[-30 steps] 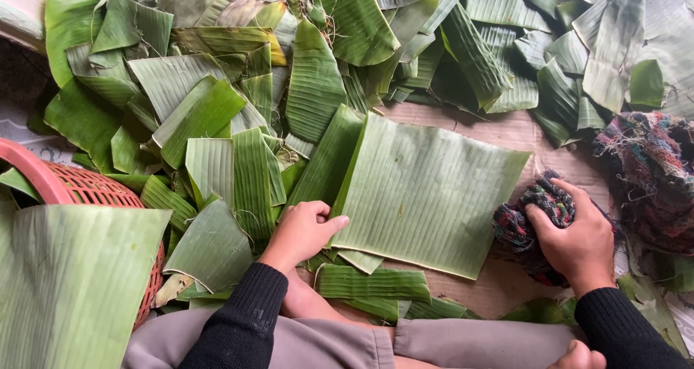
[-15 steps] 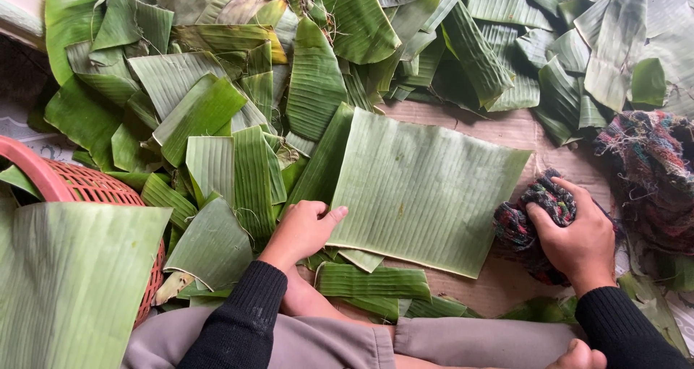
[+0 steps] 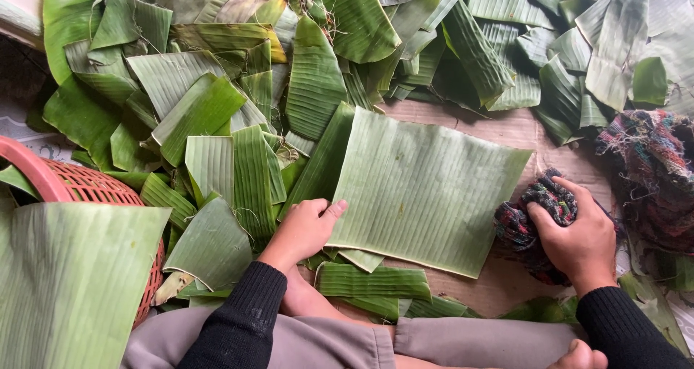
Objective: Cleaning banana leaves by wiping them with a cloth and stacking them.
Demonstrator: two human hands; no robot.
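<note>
The left hand (image 3: 307, 228) presses flat on the big leaf's (image 3: 426, 188) near edge, the right hand (image 3: 578, 239) grips a rag (image 3: 531, 213) just beside it, apparently on bare mat, with piled leaves (image 3: 217, 123) crowding beyond.

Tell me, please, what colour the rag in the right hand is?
The rag in the right hand is multicoloured: dark with red and green threads, head view.

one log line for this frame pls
left hand: pressing flat banana leaf | right hand: gripping rag | red basket at left
</note>
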